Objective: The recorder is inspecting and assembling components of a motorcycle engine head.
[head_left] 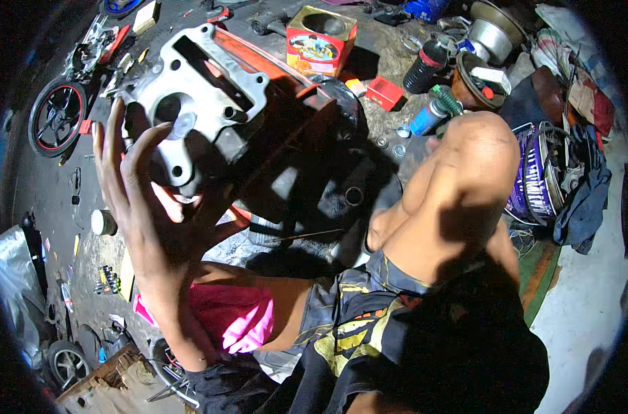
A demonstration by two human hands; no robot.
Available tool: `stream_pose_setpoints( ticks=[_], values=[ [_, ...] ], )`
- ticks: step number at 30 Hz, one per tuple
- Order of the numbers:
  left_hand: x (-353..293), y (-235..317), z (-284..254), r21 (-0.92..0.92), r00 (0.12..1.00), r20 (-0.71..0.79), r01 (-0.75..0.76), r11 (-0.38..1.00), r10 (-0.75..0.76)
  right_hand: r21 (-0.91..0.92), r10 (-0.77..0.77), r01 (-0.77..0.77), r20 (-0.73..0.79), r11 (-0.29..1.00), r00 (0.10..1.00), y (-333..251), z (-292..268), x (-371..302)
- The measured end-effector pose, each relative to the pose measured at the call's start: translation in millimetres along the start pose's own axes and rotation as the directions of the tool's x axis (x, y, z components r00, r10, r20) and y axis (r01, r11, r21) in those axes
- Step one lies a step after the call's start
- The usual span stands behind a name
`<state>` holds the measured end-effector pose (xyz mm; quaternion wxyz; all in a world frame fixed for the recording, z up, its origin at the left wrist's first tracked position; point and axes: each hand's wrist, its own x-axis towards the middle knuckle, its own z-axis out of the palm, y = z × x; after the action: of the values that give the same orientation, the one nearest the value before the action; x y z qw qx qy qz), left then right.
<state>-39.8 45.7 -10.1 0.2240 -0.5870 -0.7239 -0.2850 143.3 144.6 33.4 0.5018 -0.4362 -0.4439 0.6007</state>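
My left hand (152, 200) is raised at the left, its fingers curved round the lower left side of a silver engine cylinder head (248, 84). One fingertip reaches over the flat face. Beside that fingertip, a pale round valve disc (183, 125) shows in the head's round recess, with a dark round opening next to it. The head is tilted with its flat face toward me, and a long slot runs through its upper part. Its underside and whatever supports it are lost in deep shadow. My right hand does not show clearly; my bent knee (476, 148) fills the right side.
Beyond the head stands a red and gold box (321, 45). To its right are a small red box (385, 93), a dark bottle (428, 62), a blue can (428, 117) and metal bowls. A black wheel (57, 116) lies far left. A pink cloth (234, 317) covers my thigh.
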Motion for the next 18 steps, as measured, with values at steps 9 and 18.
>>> stream_pose_setpoints(
  ticks=[9,18],
  values=[
    [-0.5,6.8,-7.0,-0.019,0.997,0.073,0.004,1.000,-0.003,0.211,0.033,-0.248,0.696,0.945,0.717,6.5,-74.5,39.4],
    [0.5,-6.8,18.7,0.043,0.986,-0.006,-0.164,0.985,0.165,0.324,-0.294,-0.056,0.907,0.944,0.302,111.7,-185.5,41.3]
  ],
)
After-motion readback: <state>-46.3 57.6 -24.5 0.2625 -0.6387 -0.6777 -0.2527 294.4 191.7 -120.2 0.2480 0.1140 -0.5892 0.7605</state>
